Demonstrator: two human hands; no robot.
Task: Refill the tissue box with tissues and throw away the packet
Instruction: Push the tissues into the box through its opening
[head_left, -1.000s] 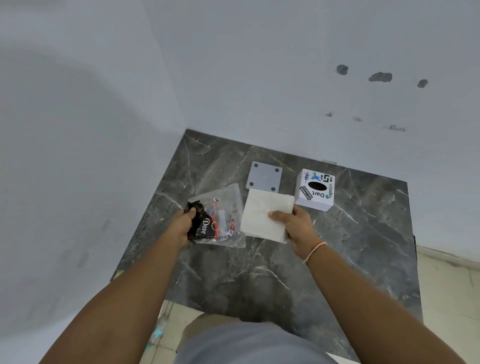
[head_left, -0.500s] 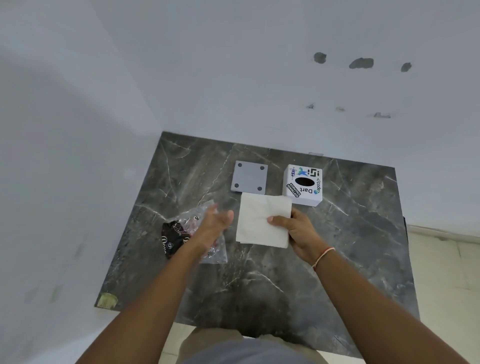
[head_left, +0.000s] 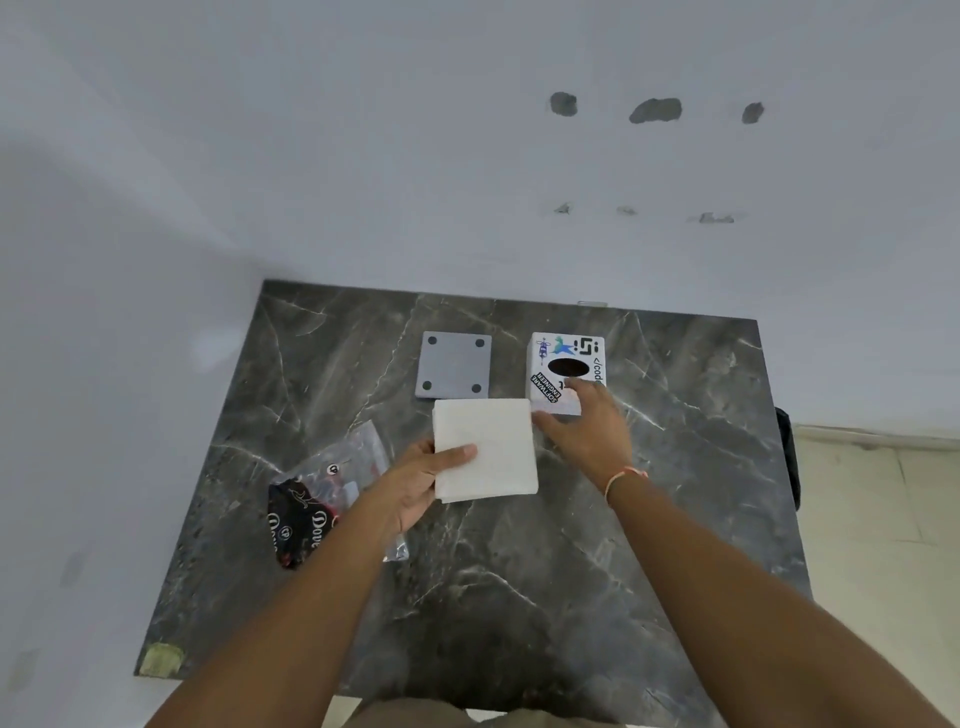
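Dark marble desk (head_left: 519, 597) in white-walled corner. Left grip (head_left: 415, 483) pinches tissues (head_left: 493, 447); right grip (head_left: 587, 431), fingers spread and holding nothing, touches tissue box (head_left: 550, 353). Packet (head_left: 317, 493) left of left grip.

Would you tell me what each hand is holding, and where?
The left hand pinches the tissue stack at its left edge. The right hand holds nothing; it reaches onto the tissue box.

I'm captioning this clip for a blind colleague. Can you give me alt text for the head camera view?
The left hand holds a stack of white tissues over a dark marble table, while the right hand touches a stickered tissue box. A grey square plate lies beside the box, an emptied plastic packet at left.
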